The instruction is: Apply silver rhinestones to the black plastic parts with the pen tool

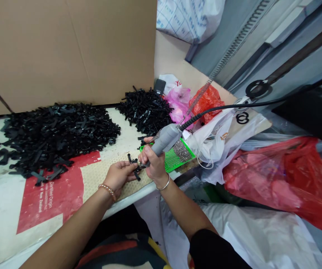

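Cluttered worktop [6, 209] | left hand [118, 175] pinches black part [135, 166] | right hand [153, 162], just right, fist closed on grey driver [165, 138], tip angled down-left onto part

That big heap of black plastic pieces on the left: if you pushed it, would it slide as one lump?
Probably not. The heap of black pieces is loose, separate flat strips, so a push would likely scatter them. They look thin and light, and strays already lie at its edge. Some cross over each other, so a few may snag and drag together.
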`<state>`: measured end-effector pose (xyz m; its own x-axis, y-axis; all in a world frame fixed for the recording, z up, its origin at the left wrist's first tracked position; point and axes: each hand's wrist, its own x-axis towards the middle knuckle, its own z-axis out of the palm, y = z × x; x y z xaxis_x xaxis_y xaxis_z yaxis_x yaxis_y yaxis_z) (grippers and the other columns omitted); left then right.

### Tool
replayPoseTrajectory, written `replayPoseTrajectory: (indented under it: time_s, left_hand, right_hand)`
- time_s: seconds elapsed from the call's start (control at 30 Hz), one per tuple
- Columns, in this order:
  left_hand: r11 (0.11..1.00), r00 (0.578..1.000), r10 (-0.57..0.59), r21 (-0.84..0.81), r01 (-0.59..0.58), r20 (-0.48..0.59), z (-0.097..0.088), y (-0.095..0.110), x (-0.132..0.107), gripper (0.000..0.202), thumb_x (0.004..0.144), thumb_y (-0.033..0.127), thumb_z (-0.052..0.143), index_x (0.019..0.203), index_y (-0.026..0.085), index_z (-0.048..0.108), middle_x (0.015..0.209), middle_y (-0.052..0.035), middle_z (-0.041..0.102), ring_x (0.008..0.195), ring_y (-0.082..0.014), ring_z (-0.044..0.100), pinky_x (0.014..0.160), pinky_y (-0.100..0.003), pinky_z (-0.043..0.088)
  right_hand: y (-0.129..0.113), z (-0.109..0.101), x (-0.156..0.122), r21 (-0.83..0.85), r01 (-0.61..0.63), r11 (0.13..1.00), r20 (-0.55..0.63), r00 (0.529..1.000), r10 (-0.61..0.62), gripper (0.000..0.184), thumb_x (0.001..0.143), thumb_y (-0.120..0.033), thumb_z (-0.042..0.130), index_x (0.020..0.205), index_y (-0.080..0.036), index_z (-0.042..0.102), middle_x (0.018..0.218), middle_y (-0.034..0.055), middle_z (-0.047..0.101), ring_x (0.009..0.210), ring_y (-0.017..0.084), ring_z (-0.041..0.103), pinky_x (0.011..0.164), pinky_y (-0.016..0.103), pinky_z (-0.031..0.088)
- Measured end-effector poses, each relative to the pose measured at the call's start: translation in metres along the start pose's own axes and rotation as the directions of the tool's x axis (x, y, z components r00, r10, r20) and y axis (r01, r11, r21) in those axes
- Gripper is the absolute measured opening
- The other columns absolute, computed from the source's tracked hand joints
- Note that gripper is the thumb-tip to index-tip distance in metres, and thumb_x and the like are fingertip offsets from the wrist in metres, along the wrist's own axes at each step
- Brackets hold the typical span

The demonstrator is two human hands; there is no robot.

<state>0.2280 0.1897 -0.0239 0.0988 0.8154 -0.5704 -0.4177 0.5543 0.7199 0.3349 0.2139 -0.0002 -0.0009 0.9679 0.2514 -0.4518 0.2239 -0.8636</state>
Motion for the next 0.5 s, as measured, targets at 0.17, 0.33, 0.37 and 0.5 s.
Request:
replayPoseTrajectory:
  time_s: [0.17,0.33,0.37,0.5]
  left_hand:
    - [1.000,1.000,0.001,0.011,-0.001,0.021,-0.0007,-0.0007,0.0015,0.013,0.073,0.008,0.072,0.065,0.007,0.062,0.065,-0.0078,0.067,0.057,-0.0149,0.065,0.053,-0.022,0.056]
    - [1.000,1.000,0.000,0.029,0.000,-0.002,-0.0009,-0.0009,0.0033,0.013,0.076,0.008,0.068,0.064,0.007,0.063,0.062,-0.0066,0.066,0.053,-0.0132,0.063,0.050,-0.020,0.055]
    - [1.000,1.000,-0.005,0.028,0.005,-0.003,-0.0011,-0.0007,0.0035,0.013,0.075,0.008,0.068,0.064,0.007,0.063,0.062,-0.0066,0.065,0.053,-0.0132,0.063,0.049,-0.020,0.055]
    - [0.999,1.000,-0.021,0.025,0.021,0.009,-0.0018,-0.0002,0.0037,0.013,0.073,0.008,0.070,0.064,0.006,0.062,0.062,-0.0074,0.065,0.053,-0.0139,0.063,0.049,-0.020,0.054]
  right_hand:
    - [0.0026,-0.0026,-0.0026,-0.048,-0.005,0.999,0.087,0.996,0.009,0.029,0.080,-0.038,0.066,0.096,-0.020,0.049,0.051,-0.0093,0.040,0.040,0.008,0.037,0.045,0.022,0.035]
    - [0.0045,-0.0071,-0.0001,-0.041,-0.034,0.999,0.213,0.976,0.042,0.028,0.082,-0.041,0.065,0.091,-0.021,0.047,0.048,-0.0104,0.038,0.037,0.007,0.034,0.044,0.022,0.034]
    - [0.0049,-0.0078,0.0006,-0.035,-0.033,0.999,0.228,0.973,0.040,0.028,0.082,-0.041,0.064,0.091,-0.021,0.047,0.048,-0.0105,0.038,0.037,0.007,0.034,0.044,0.022,0.034]
    - [0.0082,-0.0086,-0.0008,-0.007,-0.021,1.000,0.275,0.961,0.022,0.024,0.084,-0.038,0.062,0.093,-0.022,0.048,0.049,-0.0100,0.039,0.038,0.008,0.034,0.044,0.022,0.035]
